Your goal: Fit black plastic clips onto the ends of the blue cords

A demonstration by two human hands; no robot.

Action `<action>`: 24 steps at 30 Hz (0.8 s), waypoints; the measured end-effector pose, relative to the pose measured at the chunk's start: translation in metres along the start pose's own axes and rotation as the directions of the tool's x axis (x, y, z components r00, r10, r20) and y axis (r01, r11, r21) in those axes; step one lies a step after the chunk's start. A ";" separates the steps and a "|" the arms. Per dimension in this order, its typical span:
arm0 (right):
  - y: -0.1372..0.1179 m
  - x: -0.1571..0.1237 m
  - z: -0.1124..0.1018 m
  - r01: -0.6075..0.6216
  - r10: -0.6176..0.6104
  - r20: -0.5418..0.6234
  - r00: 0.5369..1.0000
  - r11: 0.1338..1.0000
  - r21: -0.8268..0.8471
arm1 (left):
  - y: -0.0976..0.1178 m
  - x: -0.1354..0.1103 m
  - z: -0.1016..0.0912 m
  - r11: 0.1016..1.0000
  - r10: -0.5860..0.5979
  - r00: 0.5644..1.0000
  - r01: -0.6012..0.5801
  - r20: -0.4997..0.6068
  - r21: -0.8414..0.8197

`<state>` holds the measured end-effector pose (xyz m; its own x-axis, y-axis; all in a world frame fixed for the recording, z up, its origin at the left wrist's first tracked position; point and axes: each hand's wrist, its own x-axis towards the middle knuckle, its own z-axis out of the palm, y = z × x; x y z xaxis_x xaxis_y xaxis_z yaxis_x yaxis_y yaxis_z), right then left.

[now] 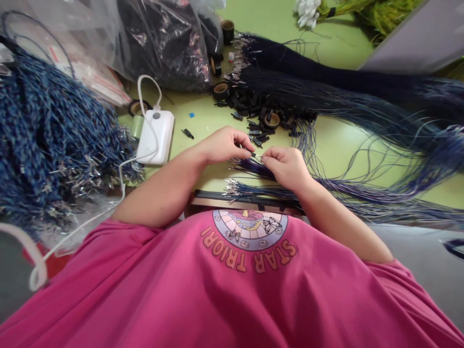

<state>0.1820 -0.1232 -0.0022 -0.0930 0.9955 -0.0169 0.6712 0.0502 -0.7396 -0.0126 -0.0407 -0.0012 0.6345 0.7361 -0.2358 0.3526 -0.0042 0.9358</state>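
Note:
My left hand (227,145) pinches a small black connector housing (253,154) between thumb and fingertips. Facing it, my right hand (288,166) is closed on a thin wire, whose metal terminal (258,157) is at the housing; how far it is inserted I cannot tell. Under and beside my hands lie bundles of blue wires (250,189) with silvery crimped ends pointing left. Just beyond my fingers is a loose pile of black connector housings (250,102).
Dark blue wire bundles (326,82) stretch across the right of the green table (213,181). On the left are a white power bank (159,137) with a cable and a heap of twisted blue wires (54,130). Plastic bags (163,43) and tape rolls (220,90) stand behind.

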 end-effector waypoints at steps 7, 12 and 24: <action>-0.003 -0.002 -0.006 0.005 -0.005 0.020 1.000 1.000 0.028 | -0.003 0.001 0.003 0.992 0.001 1.000 0.000 0.009 -0.128; -0.001 0.000 -0.002 0.022 -0.023 0.058 0.998 1.000 0.013 | -0.003 0.000 0.005 0.997 0.042 0.999 -0.039 0.035 -0.072; 0.029 0.027 -0.043 -0.091 0.128 -0.134 0.983 0.963 0.253 | 0.008 -0.009 -0.021 0.920 0.116 0.951 0.006 -0.287 0.392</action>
<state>0.2302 -0.0916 0.0045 0.0932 0.9954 -0.0207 0.4688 -0.0623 -0.8811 -0.0297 -0.0337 0.0143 0.4470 0.8936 -0.0408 0.5979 -0.2645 0.7567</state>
